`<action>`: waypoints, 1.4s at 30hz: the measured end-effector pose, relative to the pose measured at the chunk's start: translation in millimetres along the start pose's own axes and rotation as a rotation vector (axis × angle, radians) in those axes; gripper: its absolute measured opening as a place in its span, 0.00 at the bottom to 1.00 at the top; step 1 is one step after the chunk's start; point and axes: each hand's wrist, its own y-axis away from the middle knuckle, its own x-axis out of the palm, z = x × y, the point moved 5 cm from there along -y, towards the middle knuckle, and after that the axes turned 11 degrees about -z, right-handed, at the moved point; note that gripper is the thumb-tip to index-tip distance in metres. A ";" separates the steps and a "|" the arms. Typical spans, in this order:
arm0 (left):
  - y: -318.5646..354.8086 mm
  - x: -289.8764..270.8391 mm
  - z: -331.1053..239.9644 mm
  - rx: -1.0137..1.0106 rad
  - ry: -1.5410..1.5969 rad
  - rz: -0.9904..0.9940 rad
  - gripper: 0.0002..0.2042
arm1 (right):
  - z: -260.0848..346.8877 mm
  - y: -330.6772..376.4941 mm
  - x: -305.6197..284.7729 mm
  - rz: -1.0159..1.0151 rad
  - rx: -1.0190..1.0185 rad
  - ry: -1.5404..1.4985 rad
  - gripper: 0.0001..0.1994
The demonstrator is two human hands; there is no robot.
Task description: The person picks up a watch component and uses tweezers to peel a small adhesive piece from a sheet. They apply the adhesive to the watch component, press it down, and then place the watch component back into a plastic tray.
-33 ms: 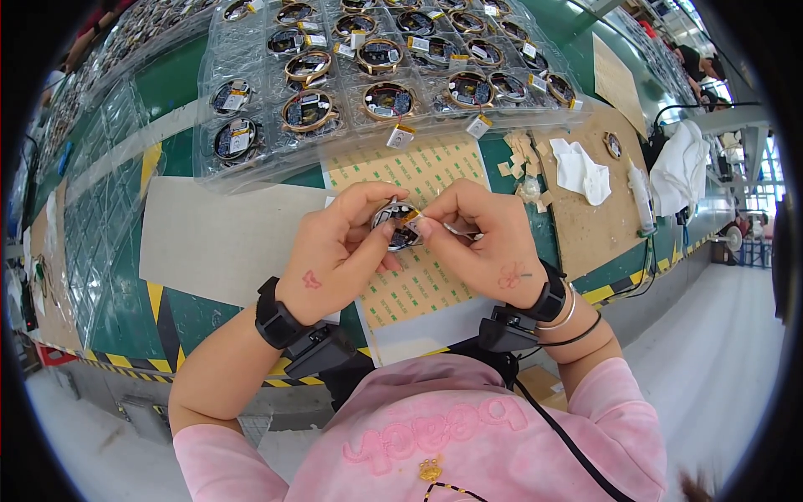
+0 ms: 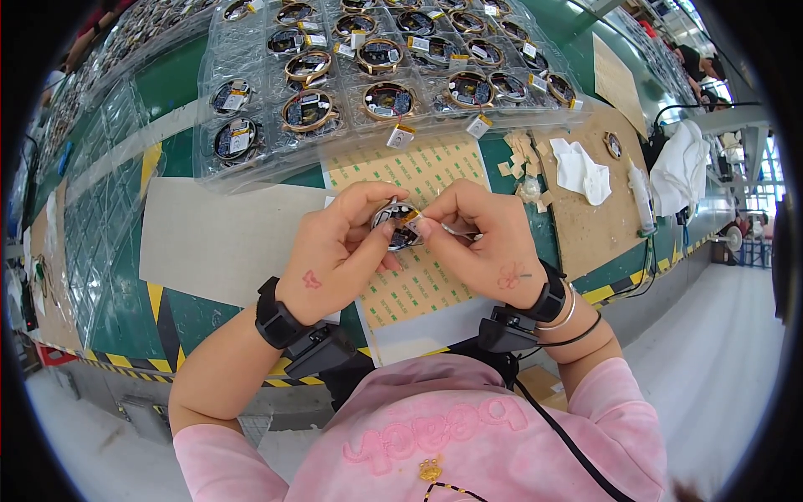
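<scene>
My left hand [image 2: 339,247] is closed around the rim of a round watch case [image 2: 403,238] with its circuit board exposed, the thumb resting on its face. At the right edge of that case, my right hand [image 2: 485,238] pinches a small flat battery [image 2: 413,221] with a yellow end. A thin metal tool [image 2: 465,233], whose kind I cannot make out, lies across the right hand's curled fingers. Below both hands is a tan adhesive sheet [image 2: 427,289] printed all over. Part of the watch case is hidden by my fingers.
Ahead, a clear plastic tray [image 2: 251,171] holds several watch cases, some with batteries hanging out. A grey-beige sheet [image 2: 201,238] lies at left. On the right are a brown board [image 2: 577,238], a white cloth [image 2: 581,173], tan paper scraps [image 2: 523,155] and a white tube [image 2: 641,201].
</scene>
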 end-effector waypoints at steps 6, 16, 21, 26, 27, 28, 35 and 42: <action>-1.4 -0.1 0.1 0.048 -0.024 -0.005 0.16 | 3.9 -0.3 3.0 -0.004 -0.023 0.005 0.04; 0.0 1.9 -1.0 0.073 -0.008 0.001 0.19 | 0.5 -1.0 5.7 0.006 -0.031 0.016 0.04; 0.1 1.6 -0.3 0.061 -0.015 -0.004 0.19 | -0.5 -2.0 6.3 0.020 -0.074 0.074 0.04; -0.7 2.0 0.0 0.042 -0.007 -0.028 0.20 | 2.1 -2.7 7.8 -0.007 -0.141 0.144 0.07; -0.9 2.5 0.0 0.042 -0.007 -0.025 0.20 | 1.7 -2.8 8.5 -0.011 -0.156 0.151 0.07; -1.2 2.5 -0.5 0.051 -0.012 -0.029 0.19 | 1.8 -3.1 8.8 -0.015 -0.171 0.158 0.08; -2.2 0.4 -0.8 0.056 0.000 -0.037 0.19 | -2.3 -5.7 11.7 -0.054 -0.130 0.079 0.08; -1.9 -0.3 1.9 0.000 0.049 -0.029 0.18 | -0.3 -9.8 9.0 -0.039 -0.139 0.109 0.08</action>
